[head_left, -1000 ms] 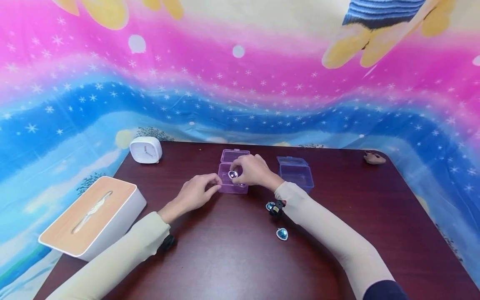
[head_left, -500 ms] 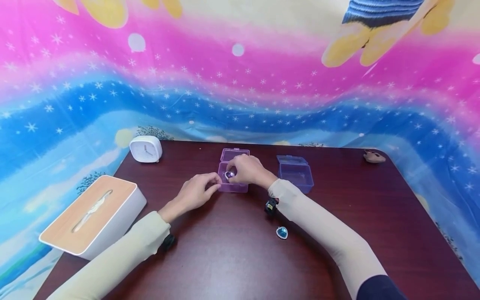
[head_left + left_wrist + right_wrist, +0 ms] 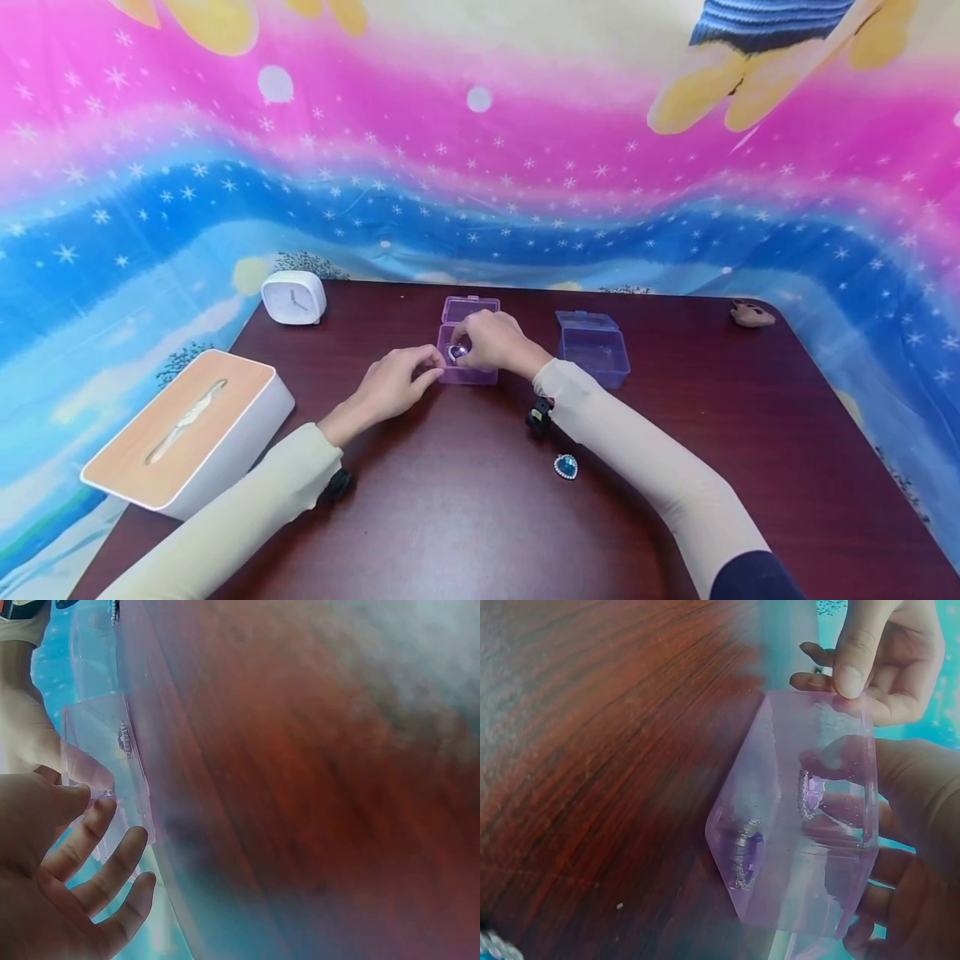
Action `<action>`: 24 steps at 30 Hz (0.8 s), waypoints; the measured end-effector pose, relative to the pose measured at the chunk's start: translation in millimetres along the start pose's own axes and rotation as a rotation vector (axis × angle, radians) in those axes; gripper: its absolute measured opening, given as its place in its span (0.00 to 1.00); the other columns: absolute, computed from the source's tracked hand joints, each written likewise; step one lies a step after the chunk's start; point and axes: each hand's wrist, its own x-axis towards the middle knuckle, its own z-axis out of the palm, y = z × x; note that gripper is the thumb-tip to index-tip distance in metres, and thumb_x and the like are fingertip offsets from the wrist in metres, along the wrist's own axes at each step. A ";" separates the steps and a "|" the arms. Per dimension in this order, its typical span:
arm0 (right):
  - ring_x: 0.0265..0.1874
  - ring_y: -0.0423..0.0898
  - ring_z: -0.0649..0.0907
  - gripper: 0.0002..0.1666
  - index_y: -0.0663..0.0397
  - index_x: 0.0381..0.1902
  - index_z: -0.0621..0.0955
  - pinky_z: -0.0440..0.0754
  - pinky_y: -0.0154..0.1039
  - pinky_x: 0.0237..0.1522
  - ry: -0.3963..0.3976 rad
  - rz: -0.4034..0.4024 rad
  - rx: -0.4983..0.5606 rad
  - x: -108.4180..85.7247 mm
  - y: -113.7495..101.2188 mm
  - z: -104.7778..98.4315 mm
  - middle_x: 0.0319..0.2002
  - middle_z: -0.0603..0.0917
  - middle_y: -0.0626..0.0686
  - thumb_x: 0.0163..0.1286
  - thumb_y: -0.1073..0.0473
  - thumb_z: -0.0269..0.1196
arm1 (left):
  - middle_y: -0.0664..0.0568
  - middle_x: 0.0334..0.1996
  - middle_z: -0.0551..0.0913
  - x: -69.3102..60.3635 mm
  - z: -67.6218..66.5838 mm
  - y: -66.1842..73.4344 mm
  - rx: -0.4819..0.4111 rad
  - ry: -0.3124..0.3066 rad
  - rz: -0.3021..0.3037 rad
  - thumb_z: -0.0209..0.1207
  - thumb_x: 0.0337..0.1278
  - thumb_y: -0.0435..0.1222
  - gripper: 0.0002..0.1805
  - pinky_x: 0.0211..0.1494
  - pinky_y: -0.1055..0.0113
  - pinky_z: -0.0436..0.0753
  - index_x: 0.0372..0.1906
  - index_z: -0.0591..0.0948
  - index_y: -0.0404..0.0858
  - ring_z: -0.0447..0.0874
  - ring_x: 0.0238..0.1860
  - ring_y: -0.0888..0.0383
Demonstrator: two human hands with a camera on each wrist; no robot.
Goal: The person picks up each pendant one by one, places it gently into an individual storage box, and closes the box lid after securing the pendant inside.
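Observation:
A small clear pink plastic box (image 3: 468, 376) stands on the table with its lid up at the back. My left hand (image 3: 393, 385) pinches its left side between thumb and index finger; the other fingers spread loosely in the left wrist view. Inside the box, my right hand (image 3: 495, 340) holds a purple heart-shaped gem (image 3: 457, 353) edged with small clear stones, low in the box. A second purple gem (image 3: 748, 859) lies on the box bottom, seen through the wall in the right wrist view.
An open clear blue-violet box (image 3: 596, 354) stands to the right. A teal heart gem (image 3: 566, 467) lies nearer me on the table (image 3: 450, 483). A white clock (image 3: 294, 298) and tissue box (image 3: 187, 425) are at the left, a brown object (image 3: 752, 313) far right.
My right hand has shifted slightly left and lowered the purple gem into the pink box. Its wrist now covers a second teal gem seen earlier. The left hand has stayed put.

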 end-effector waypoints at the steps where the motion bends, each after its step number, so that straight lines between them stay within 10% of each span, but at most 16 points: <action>1: 0.38 0.41 0.86 0.16 0.37 0.46 0.90 0.83 0.44 0.36 0.000 -0.001 -0.001 -0.1 0.0 -0.1 0.41 0.92 0.42 0.60 0.45 0.74 | 0.60 0.37 0.89 -0.1 -0.3 0.1 0.001 -0.001 0.001 0.63 0.71 0.42 0.03 0.43 0.56 0.81 0.43 0.84 0.50 0.85 0.39 0.61; 24: 0.36 0.41 0.86 0.11 0.42 0.44 0.91 0.84 0.41 0.38 0.118 -0.051 0.116 -16.4 7.3 -13.5 0.44 0.92 0.44 0.67 0.48 0.70 | 0.60 0.37 0.89 1.1 -1.2 0.2 0.000 -0.001 0.001 0.63 0.70 0.41 0.02 0.43 0.56 0.82 0.43 0.84 0.51 0.86 0.39 0.60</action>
